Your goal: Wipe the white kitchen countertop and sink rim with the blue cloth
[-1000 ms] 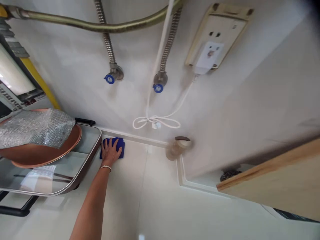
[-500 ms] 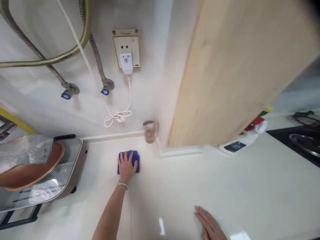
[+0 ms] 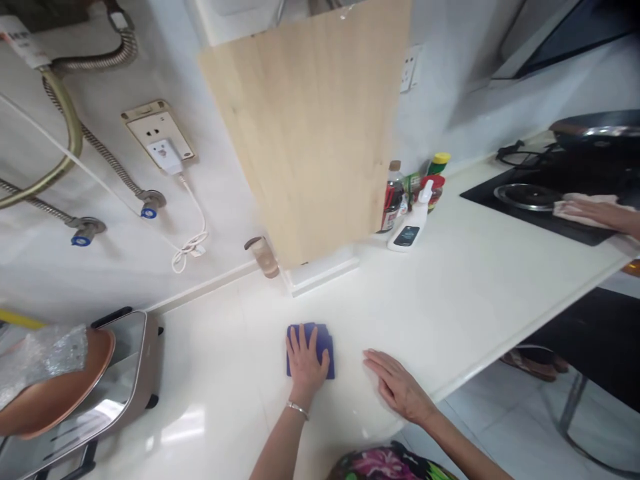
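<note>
Under my left hand (image 3: 306, 367) lies a folded blue cloth (image 3: 327, 341) on the white countertop (image 3: 225, 360). The fingers and thumb are spread over the cloth and press it down, holding it against the surface. To the right, my right hand (image 3: 397, 383) rests near the counter's front edge, fingers stretched out and side by side, with nothing in it. A bracelet circles my left wrist.
A grey electric pan (image 3: 145, 353) with a copper-coloured pan (image 3: 65, 400) stands left. Behind are a tumbler (image 3: 264, 258), a wooden board (image 3: 315, 133), a white spray bottle (image 3: 411, 223) and condiment bottles. Another person's hand (image 3: 607, 213) holds a cloth on the black cooktop (image 3: 525, 213).
My left hand has slid the blue cloth rightward and toward me. My right hand has come further into view. The view has turned right, bringing the cooktop and another person's hand into sight.
</note>
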The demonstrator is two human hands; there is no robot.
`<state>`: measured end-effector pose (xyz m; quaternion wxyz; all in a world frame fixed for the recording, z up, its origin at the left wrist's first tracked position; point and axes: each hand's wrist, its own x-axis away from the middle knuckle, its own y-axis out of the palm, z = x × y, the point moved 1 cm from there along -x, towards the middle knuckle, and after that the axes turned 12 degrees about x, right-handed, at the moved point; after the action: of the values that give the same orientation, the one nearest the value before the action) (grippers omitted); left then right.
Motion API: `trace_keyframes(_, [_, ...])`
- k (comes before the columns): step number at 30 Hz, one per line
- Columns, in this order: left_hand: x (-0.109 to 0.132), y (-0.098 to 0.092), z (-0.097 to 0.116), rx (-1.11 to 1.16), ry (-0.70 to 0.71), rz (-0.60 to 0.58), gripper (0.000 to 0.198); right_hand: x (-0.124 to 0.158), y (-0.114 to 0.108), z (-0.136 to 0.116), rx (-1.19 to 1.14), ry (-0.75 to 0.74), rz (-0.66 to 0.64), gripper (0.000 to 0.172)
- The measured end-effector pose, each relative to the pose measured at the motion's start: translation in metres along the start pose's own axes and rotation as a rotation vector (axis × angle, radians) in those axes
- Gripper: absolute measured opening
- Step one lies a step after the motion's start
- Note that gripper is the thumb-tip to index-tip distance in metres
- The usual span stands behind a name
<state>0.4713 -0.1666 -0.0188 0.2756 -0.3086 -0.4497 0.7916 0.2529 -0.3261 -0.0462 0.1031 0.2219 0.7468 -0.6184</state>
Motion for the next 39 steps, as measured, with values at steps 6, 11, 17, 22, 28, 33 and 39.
trace_keyframes(6, [0.040, -0.006, 0.023, 0.068, 0.083, -0.032, 0.065, 0.000, -0.001, 0.000, -0.003, 0.000, 0.014, 0.057])
trace_keyframes(11, [0.077, -0.024, 0.021, 0.041, 0.088, -0.082, 0.065, 0.005, 0.003, 0.005, -0.028, -0.010, 0.002, 0.059])
trace_keyframes(17, [0.115, -0.050, 0.003, -0.027, -0.025, -0.077, 0.063, 0.012, 0.011, 0.010, -0.029, -0.043, -0.028, 0.059])
trace_keyframes(22, [0.154, -0.076, -0.032, -0.107, -0.226, -0.007, 0.060, 0.012, 0.009, 0.010, -0.042, -0.056, -0.027, 0.063])
trace_keyframes(28, [0.225, -0.124, -0.087, -0.241, -0.594, 0.084, 0.057, 0.012, 0.007, 0.009, -0.046, -0.048, -0.039, 0.063])
trace_keyframes(33, [0.265, -0.166, -0.129, -0.282, -0.895, 0.148, 0.063, 0.012, 0.006, 0.007, -0.059, -0.038, -0.037, 0.064])
trace_keyframes(39, [0.255, -0.170, -0.141, -0.316, -1.053, 0.252, 0.069, 0.011, 0.004, 0.005, -0.061, -0.013, -0.056, 0.062])
